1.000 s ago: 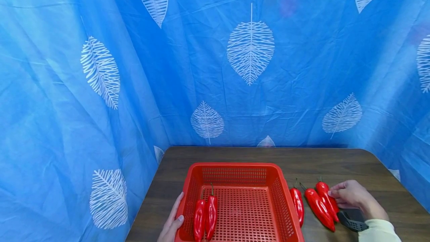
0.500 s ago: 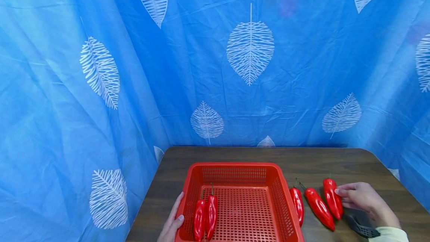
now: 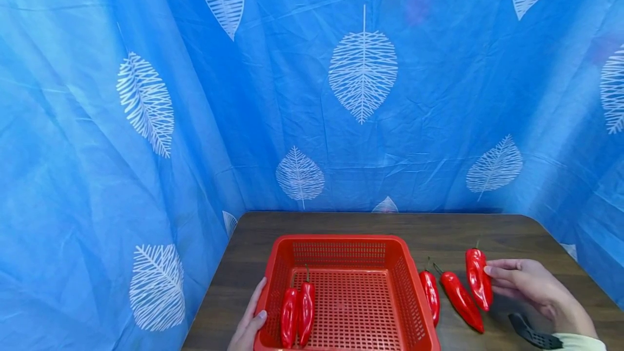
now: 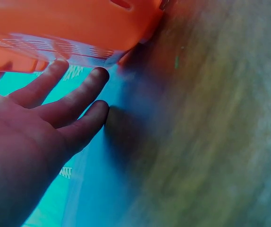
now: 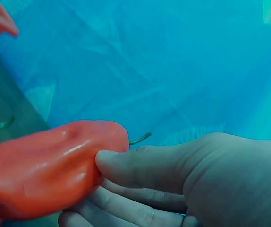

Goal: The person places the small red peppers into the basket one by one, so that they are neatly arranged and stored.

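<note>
My right hand (image 3: 533, 286) pinches a long red chili pepper (image 3: 479, 280) between thumb and fingers, above the table at the right. In the right wrist view the thumb lies on top of this pepper (image 5: 55, 168), with fingers beneath and its green stem pointing away. Just left of it, two more red peppers lie on the table: a middle one (image 3: 462, 302) and one beside the basket (image 3: 431, 294). My left hand (image 3: 247, 321) rests at the left side of the red basket (image 3: 336, 239); in the left wrist view its fingers (image 4: 74, 101) extend, loosely spread, by the basket's outer wall.
Two red peppers, one at the left (image 3: 289, 316) and its neighbour (image 3: 306, 310), lie side by side inside the basket. Dark wooden table (image 3: 448, 229) extends behind and right of it. A blue leaf-patterned curtain (image 3: 351, 167) hangs behind the table.
My right hand has drawn its pepper away from the neighbouring one, rightward, then lifted it off the table. The left hand and basket stay in place.
</note>
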Available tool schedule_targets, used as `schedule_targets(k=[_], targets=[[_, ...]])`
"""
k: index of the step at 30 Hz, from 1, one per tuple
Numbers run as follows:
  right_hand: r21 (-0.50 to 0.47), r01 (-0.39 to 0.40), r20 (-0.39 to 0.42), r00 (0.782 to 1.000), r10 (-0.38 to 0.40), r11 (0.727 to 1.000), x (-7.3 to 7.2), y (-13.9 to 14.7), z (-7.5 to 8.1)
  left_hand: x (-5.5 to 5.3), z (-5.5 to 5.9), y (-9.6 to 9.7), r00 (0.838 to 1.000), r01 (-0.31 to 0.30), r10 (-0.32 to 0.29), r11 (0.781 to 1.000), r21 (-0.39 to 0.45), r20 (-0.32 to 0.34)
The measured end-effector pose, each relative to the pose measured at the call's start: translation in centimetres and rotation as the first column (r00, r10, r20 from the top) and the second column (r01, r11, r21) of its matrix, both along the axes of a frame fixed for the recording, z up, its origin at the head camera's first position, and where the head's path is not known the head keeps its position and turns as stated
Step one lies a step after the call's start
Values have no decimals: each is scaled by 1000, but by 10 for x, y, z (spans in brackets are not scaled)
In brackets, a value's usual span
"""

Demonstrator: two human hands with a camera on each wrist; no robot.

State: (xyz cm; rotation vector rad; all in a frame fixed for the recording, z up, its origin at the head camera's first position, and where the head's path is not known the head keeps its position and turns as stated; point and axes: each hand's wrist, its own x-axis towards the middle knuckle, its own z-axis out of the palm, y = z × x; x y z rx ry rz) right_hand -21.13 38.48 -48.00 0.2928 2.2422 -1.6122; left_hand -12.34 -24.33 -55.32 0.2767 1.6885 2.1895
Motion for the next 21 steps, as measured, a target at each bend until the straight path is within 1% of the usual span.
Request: schedule_targets(k=[2, 5, 8, 11, 13, 17, 21], targets=[[-41, -6, -13, 1000, 5, 999, 1, -2, 4, 0, 0, 0, 1000, -3, 3, 1000, -8, -8], [-95, -48, -38, 998, 45, 994, 3, -4, 9, 1, -1, 1, 1000, -13, 12, 1000, -16, -11], [-121, -61, -52, 997, 55, 991, 5, -10, 15, 1, -1, 1, 1000, -14, 14, 1000, -20, -6], [-105, -63, -68, 996, 56, 992, 7, -20, 20, 0, -1, 0, 1000, -9, 9, 1000, -15, 0], [-74, -56, -78, 996, 51, 996, 9, -29, 24, 0, -1, 0, 1000, -5, 5, 1000, -16, -7], [-21, -69, -101, 993, 66, 997, 12, -46, 33, 0, -1, -1, 1000, -2, 1, 1000, -29, -21], [1, -90, -125, 988, 90, 996, 13, -62, 41, 0, -1, 0, 1000, -8, 8, 1000, -25, 13]])
